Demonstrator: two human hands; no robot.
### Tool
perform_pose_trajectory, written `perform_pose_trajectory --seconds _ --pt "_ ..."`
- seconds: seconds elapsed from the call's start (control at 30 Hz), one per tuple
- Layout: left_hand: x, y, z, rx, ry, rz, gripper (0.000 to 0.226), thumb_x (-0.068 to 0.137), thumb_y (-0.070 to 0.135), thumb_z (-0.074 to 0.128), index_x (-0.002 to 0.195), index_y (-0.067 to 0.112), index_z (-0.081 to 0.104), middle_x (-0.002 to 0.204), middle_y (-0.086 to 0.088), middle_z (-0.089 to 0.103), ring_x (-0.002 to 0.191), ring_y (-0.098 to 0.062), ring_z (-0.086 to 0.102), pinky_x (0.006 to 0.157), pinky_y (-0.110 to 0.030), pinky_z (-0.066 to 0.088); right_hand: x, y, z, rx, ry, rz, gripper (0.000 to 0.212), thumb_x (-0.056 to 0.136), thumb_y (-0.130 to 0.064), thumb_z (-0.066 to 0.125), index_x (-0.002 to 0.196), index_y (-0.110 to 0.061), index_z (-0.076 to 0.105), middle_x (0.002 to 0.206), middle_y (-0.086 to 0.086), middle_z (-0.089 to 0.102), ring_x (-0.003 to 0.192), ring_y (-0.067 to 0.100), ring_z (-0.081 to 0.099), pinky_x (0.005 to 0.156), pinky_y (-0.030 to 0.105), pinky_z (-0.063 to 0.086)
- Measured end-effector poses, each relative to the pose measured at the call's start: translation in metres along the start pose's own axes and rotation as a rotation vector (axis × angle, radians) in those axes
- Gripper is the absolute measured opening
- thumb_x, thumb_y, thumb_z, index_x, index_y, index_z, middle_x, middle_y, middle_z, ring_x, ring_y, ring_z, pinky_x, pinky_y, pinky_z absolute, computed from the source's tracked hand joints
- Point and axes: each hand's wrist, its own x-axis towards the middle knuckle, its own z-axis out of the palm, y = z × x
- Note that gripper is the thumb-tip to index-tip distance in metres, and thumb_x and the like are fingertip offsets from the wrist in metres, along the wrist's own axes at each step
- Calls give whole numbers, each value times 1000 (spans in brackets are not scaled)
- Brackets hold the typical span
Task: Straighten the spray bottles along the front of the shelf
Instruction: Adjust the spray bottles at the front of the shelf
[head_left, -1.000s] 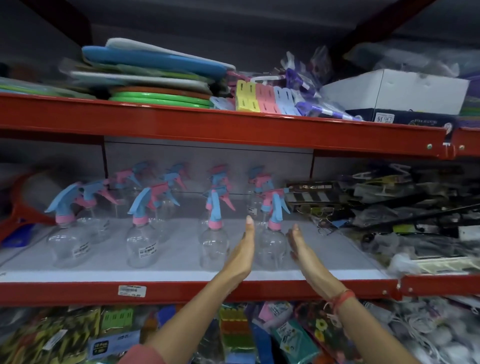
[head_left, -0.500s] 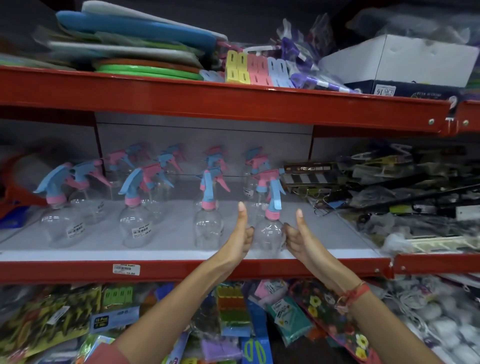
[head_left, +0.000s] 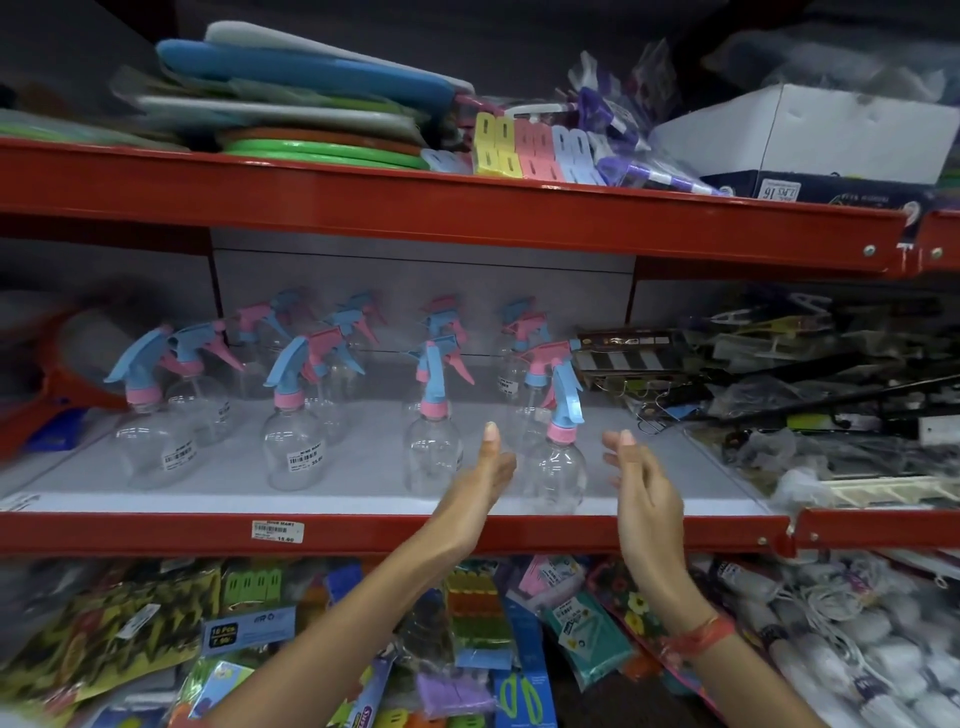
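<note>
Grey shelf, red front rail, crowded shop

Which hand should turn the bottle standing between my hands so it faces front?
Probably the left hand: it sits right beside the rightmost front bottle, while the right hand is farther off.

Shop, price-tagged shelf, packaged goods

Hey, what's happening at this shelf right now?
A person is tidying clear spray bottles on a red-edged store shelf. Both hands are open on either side of the rightmost front bottle: the left hand close against it, the right hand a little apart. Three other front bottles stand in a row to the left, with more behind.
</note>
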Motion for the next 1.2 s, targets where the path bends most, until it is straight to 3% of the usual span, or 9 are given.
perform_pose_trajectory --seconds 0.2,0.43,0.5,0.67,0.73,0.83,0.97,1.1,1.2 --pt "-17 -8 -39 -96 383 248 51 94 45 30 102 12 67 99 -2 74 96 -14 69 88 -27 51 -18 -20 28 145 -138 -154 30 99 -31 39 104 -22 67 104 -5 70 102 4 64 94 21 50" --pt "-5 -13 -78 -38 607 233 51 97 44 26 118 13 61 123 -5 64 116 -17 57 108 -40 38 3 -21 88 133 -480 129 83 79 -76 31 143 -24 42 151 -4 42 140 12 37 120 43 24" --pt "2 -14 -87 -21 574 130 66 93 56 21 137 14 47 144 -5 48 133 -19 43 116 -41 25 10 -25 101 140 -539 249 101 70 -87 28 150 -26 26 160 -4 24 146 14 24 122 45 16" --pt "11 -3 -91 -126 393 -87 110 66 83 5 148 12 20 156 -8 23 143 -22 26 119 -43 14 19 -33 118 217 -592 392 79 91 -67 17 154 -21 3 163 1 3 150 16 9 123 41 8" --pt "13 -2 -92 -160 355 -99 103 74 77 2 144 8 30 148 -13 39 135 -22 39 117 -38 23 18 -36 120 219 -621 411 78 92 -65 14 153 -18 0 163 3 2 150 17 9 123 38 8" --pt "8 1 -95 -133 290 -97 101 49 97 9 96 21 55 89 1 52 84 -11 53 81 -23 38 12 -42 118 233 -655 417 79 94 -62 11 152 -9 5 162 7 9 149 17 14 120 32 12" --pt "9 -5 -100 -124 234 -142 112 70 81 2 144 1 27 152 -18 31 140 -26 33 117 -37 21 6 -43 113 246 -663 424 84 92 -64 12 152 -6 7 161 9 13 148 19 18 119 31 14" --pt "2 -6 -103 -130 182 -146 126 54 89 7 144 2 25 154 -17 26 141 -25 30 119 -39 18 2 -39 109 248 -685 438 94 86 -73 16 152 -6 8 162 9 11 148 20 17 122 36 13" --pt "-2 -6 -107 -79 168 -132 112 55 94 8 116 15 60 121 -4 58 112 -20 56 102 -31 37 -3 -40 103 254 -694 438 93 86 -72 16 151 -6 10 161 10 12 148 20 17 122 35 13"
